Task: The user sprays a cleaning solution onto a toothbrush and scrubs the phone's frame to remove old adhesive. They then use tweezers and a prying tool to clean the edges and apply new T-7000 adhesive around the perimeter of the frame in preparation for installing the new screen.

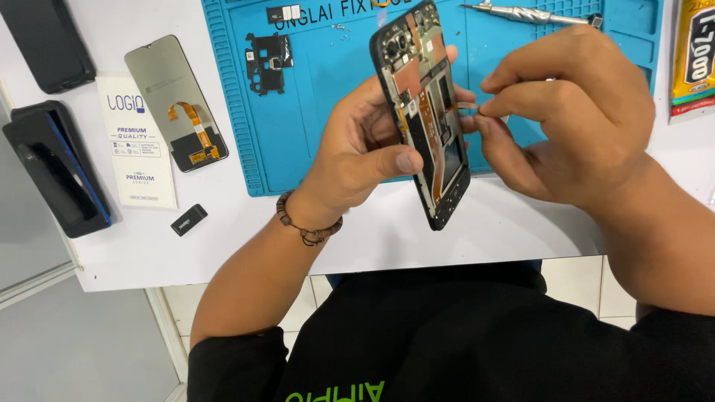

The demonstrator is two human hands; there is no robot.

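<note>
My left hand grips an opened black phone frame, held upright and tilted over the blue work mat. The phone's back is off, so circuit boards, copper-coloured patches and an orange flex cable show. My thumb presses its near edge. My right hand is beside the phone's right edge, fingertips pinched together against its inner side. What the fingertips pinch is too small to tell. A beaded bracelet sits on my left wrist.
A black inner cover plate and small parts lie on the mat. A metal screwdriver rests at the mat's top. A replacement screen, white box, black phone case and small black piece lie left. A glue tube lies right.
</note>
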